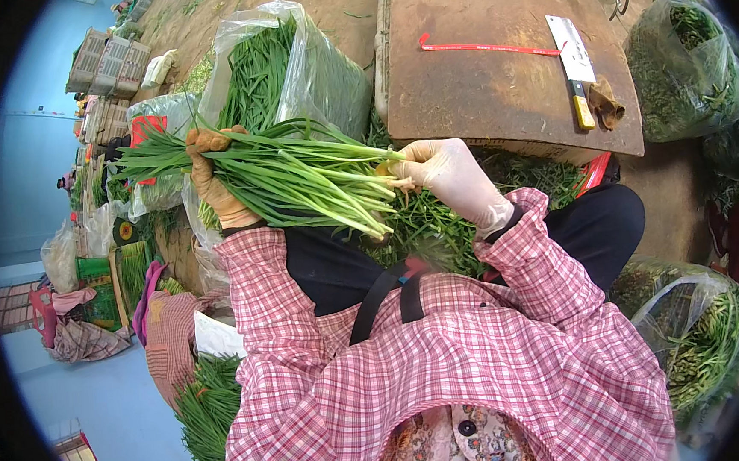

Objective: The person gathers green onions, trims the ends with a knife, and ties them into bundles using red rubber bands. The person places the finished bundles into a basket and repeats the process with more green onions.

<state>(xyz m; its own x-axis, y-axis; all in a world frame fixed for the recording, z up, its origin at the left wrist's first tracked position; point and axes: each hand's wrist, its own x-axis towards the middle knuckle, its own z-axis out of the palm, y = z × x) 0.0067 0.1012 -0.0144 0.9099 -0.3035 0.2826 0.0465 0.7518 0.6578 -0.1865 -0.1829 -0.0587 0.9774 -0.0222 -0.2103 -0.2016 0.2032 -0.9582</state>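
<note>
A loose bunch of long green leaf vegetables, likely garlic chives (301, 177), lies across my lap at chest height, leaves to the left and pale stem ends to the right. My left hand (215, 177), in a stained brown work glove, grips it around the leafy part. At the stem ends, my right hand (445, 170), in a thin whitish glove, pinches a few stalk bases between thumb and fingers. Below the stems, a pile of loose green trimmings (430, 226) lies between my legs.
Ahead stands a brown board (482, 94) bearing a cleaver (572, 55), a red strap (491, 46) and a brown cloth scrap (605, 103). A clear plastic bag (326, 73) of greens stands left of it. More filled bags (682, 67) are at right; tied greens (211, 408) lie at lower left.
</note>
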